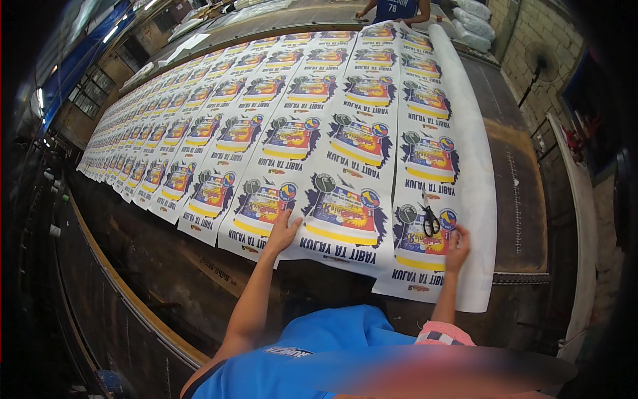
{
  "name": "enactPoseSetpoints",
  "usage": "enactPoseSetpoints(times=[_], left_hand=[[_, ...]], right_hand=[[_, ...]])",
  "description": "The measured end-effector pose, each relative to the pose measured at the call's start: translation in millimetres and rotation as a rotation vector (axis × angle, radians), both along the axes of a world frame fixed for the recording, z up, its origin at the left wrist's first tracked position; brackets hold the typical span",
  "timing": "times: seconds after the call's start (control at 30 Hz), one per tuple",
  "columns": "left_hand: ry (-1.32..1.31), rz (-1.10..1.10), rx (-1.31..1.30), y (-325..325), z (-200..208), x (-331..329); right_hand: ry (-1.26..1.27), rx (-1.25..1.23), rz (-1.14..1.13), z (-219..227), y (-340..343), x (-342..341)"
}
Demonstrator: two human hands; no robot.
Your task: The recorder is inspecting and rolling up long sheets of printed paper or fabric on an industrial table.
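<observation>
Printed sheets (pixel 345 219) lie in overlapping strips along the dark table (pixel 525 199), near edges under both hands. Left hand (pixel 282 234) and right hand (pixel 457 247) press flat, fingers spread. Scissors (pixel 429 217) rest just beyond the right fingertips; bare tabletop flanks them.

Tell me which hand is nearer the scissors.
Right. The right hand rests on the printed sheet just below-right of the scissors; the left hand lies flat far to their left.

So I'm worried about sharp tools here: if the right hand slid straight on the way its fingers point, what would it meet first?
Probably the black-handled scissors, lying on the printed sheet just beyond the right hand, slightly to its left; depth is hard to judge.
</observation>
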State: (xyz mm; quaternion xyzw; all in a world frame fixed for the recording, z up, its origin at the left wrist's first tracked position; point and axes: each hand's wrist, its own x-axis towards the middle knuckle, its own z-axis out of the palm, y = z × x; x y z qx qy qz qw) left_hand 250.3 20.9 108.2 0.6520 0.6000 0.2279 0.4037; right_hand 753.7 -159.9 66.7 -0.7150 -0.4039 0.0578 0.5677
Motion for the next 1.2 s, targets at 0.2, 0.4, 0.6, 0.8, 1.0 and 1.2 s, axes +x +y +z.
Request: enactPoseSetpoints(times=[0.2,0.4,0.6,0.8,1.0,1.2], left_hand=[[-0.141,0.003,0.077,12.3,56.8,3.7],[-0.095,0.013,0.163,47.1,65.0,-80.0],[0.027,0.06,0.135,88.4,2.7,-208.7],[0.433,0.123,0.125,128.5,-73.6,-285.2],[0.674,0.063,0.027,120.4,-90.7,-299.5],[0.664,0.064,0.082,106.1,-99.5,-300.7]], right_hand=[[0.529,-0.058,0.361,-48.8,31.9,-140.6],[0.495,-0.07,0.448,-45.7,51.8,-228.6],[0.484,-0.452,0.529,-44.6,66.2,-295.7],[0.749,-0.535,0.494,-38.5,102.1,-362.8],[0.92,-0.634,0.417,-27.4,135.9,-418.0],[1.072,-0.671,0.422,-26.8,159.0,-454.3]])
